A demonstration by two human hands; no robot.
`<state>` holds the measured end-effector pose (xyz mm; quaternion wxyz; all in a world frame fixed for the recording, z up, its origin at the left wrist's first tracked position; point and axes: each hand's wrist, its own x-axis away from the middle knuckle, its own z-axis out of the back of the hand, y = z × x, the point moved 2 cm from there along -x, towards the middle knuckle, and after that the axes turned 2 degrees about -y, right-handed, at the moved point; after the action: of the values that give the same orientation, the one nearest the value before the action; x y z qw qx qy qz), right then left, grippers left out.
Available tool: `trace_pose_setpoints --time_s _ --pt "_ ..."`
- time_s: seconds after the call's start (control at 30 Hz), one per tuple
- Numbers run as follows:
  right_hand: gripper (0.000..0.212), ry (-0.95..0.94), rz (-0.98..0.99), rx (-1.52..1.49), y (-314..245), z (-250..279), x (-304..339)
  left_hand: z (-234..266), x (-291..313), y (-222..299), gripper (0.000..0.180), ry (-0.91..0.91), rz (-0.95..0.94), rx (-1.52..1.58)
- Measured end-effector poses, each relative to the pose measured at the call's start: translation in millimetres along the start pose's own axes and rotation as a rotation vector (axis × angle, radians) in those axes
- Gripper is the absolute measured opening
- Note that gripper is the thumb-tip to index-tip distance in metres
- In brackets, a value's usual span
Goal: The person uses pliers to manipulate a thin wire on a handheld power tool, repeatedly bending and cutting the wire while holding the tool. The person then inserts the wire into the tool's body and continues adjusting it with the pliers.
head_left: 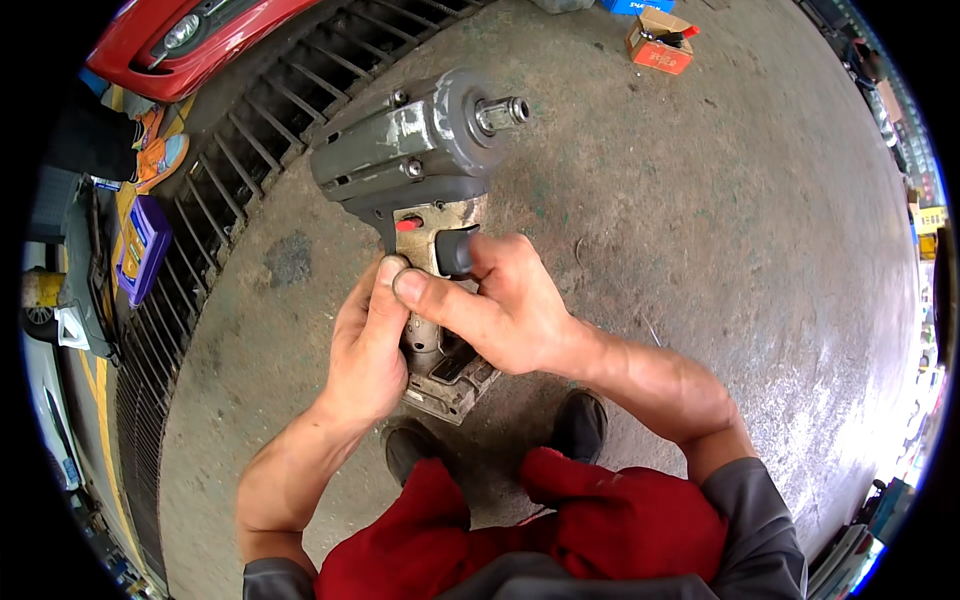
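A worn cordless impact wrench (400, 145) is held up in front of me, its grey head at the top and its square metal drive pointing to the right. The beige handle runs down to a base where no battery pack shows. My left hand (370, 345) grips the handle from the left, thumb pressed on its side. My right hand (510, 305) wraps it from the right, thumb against the left thumb and index finger at the black trigger (454, 252). A small red button (409, 224) sits above the trigger. Both palms are hidden.
A floor grate (245, 150) runs along the left, with a red car bumper (200, 45) beyond it. Another person's orange shoes (160, 160) stand there, near a purple container (145, 250). An open cardboard box (660, 55) lies on the concrete floor at the far right.
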<state>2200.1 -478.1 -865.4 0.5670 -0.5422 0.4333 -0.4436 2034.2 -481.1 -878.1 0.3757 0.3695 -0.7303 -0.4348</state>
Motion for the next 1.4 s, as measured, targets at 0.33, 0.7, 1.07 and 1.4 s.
trace_pose_setpoints --time_s 0.33,0.7,1.07,1.4 --pt "0.055 -0.054 0.127 0.061 8 -4 -1 8 1 -1 0.057 0.137 0.111 0.012" --pt "0.042 0.422 -0.367 0.413 147 177 45 31 17 -13 0.057 0.138 0.02 -0.215" --pt "0.029 0.342 -0.591 0.954 249 186 143 41 14 -57 0.049 0.202 0.019 -0.246" --pt "0.018 0.211 -0.344 0.058 119 114 111 26 -4 -43 0.036 0.155 0.087 -0.216"
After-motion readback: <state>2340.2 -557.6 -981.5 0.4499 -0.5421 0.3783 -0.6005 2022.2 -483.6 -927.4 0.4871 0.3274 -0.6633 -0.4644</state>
